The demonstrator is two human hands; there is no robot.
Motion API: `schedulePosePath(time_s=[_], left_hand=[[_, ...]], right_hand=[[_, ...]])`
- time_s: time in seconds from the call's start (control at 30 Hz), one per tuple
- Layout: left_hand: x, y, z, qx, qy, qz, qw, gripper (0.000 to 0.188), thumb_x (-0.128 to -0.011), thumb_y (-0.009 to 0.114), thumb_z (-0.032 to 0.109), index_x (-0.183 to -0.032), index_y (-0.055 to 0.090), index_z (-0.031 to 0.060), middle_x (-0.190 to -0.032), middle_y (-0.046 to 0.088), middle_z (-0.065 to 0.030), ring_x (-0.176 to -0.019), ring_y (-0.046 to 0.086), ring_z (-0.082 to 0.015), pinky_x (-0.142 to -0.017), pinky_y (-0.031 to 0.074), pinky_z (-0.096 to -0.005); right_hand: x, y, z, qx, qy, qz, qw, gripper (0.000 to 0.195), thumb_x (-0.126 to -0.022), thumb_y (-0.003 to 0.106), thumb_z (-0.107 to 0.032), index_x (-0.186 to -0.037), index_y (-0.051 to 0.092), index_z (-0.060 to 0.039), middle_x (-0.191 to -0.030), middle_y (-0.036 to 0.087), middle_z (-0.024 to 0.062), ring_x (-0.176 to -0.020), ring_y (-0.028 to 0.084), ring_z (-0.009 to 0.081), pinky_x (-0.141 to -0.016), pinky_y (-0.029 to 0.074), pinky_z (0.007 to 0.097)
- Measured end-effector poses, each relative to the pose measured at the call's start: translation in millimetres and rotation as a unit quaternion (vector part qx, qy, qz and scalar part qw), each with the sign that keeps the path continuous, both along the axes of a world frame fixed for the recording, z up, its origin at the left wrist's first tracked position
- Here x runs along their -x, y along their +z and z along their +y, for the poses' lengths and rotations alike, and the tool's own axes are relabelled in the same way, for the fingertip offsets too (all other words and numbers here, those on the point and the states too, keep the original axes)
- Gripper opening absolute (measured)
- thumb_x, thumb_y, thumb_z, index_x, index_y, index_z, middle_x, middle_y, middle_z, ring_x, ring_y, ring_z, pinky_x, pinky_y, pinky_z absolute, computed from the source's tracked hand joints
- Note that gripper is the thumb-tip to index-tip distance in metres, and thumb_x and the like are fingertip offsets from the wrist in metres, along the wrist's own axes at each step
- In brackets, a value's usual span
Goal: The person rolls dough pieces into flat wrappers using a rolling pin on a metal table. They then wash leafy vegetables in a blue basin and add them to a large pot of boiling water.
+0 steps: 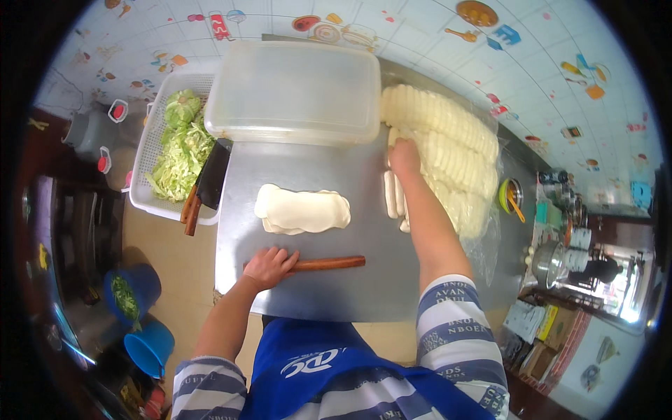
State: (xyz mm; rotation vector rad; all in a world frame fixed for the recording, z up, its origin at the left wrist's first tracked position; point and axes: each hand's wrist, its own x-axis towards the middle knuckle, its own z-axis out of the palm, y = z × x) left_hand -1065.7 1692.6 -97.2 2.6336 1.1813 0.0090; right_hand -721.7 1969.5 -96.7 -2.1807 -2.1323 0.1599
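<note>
My left hand rests on the left part of a wooden rolling pin on the metal tabletop. Farther back than the pin lies a stack of flattened dough sheets. My right hand reaches to the left edge of the rows of dough strips and touches a strip; its fingertips are partly hidden, so a firm grip cannot be told. Some separate dough strips lie just below that hand, beside my forearm. Clear plastic film lies around the rows.
A translucent plastic box stands at the back. On the left, a white basket holds shredded cabbage, with a cleaver at its right rim. A green bowl with an orange-handled utensil stands at the right.
</note>
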Motion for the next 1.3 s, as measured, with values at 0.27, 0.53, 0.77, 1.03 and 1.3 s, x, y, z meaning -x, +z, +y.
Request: schedulePosePath(time_s=[0.27, 0.53, 0.77, 1.03, 1.3], left_hand=[[2.1, -2.8, 2.0, -0.010, -0.011, -0.024, 1.000, 0.050, -0.078, 0.063, 0.036, -0.122, 0.053, 0.0148, -0.089, 0.050, -0.0019, -0.084, 0.053, -0.0188, -0.069, 0.046, -0.0309], [4.1, 0.7, 5.3, 0.038, 0.004, 0.001, 0.999, 0.049, -0.080, 0.062, 0.036, -0.122, 0.053, 0.0140, -0.090, 0.051, -0.0035, -0.087, 0.053, -0.0205, -0.072, 0.047, -0.0319], [2.0, -3.0, 4.0, -0.012, -0.026, -0.028, 0.999, 0.048, -0.080, 0.063, 0.038, -0.121, 0.053, 0.0133, -0.092, 0.051, -0.0058, -0.086, 0.053, -0.0222, -0.072, 0.047, -0.0323], [4.0, -3.0, -6.9, 0.041, 0.000, 0.006, 0.999, 0.049, -0.084, 0.057, 0.037, -0.127, 0.049, 0.0139, -0.099, 0.051, -0.0053, -0.095, 0.051, -0.0221, -0.080, 0.045, -0.0328], [0.7, -0.5, -4.9, 0.058, 0.052, -0.035, 0.996, 0.047, -0.082, 0.063, 0.035, -0.124, 0.050, 0.0178, -0.098, 0.051, -0.0087, -0.094, 0.053, -0.0273, -0.080, 0.046, -0.0383]], right_hand=[[6.5, -23.5, 51.7, -0.053, -0.125, 0.012, 0.991, 0.032, -0.072, 0.069, -0.025, -0.089, 0.058, 0.0004, -0.090, 0.063, 0.0209, -0.087, 0.061, 0.0355, -0.077, 0.050, 0.0423], [-1.5, -11.4, 28.3, -0.037, -0.038, 0.170, 0.984, 0.028, -0.070, 0.069, -0.022, -0.087, 0.060, -0.0026, -0.084, 0.064, 0.0189, -0.084, 0.061, 0.0353, -0.076, 0.049, 0.0422], [-12.7, -13.4, 43.0, -0.037, 0.031, 0.065, 0.997, 0.034, -0.070, 0.072, -0.030, -0.086, 0.062, -0.0011, -0.083, 0.065, 0.0147, -0.080, 0.063, 0.0307, -0.072, 0.048, 0.0409], [-25.7, 100.1, -83.4, -0.140, 0.017, 0.310, 0.940, 0.030, -0.078, 0.073, -0.020, -0.097, 0.058, -0.0016, -0.074, 0.060, 0.0055, -0.073, 0.059, 0.0179, -0.070, 0.049, 0.0285], [15.1, 117.6, -231.4, 0.094, -0.095, 0.430, 0.893, 0.028, -0.083, 0.070, -0.017, -0.100, 0.056, 0.0006, -0.083, 0.063, 0.0059, -0.072, 0.061, 0.0121, -0.066, 0.049, 0.0252]])
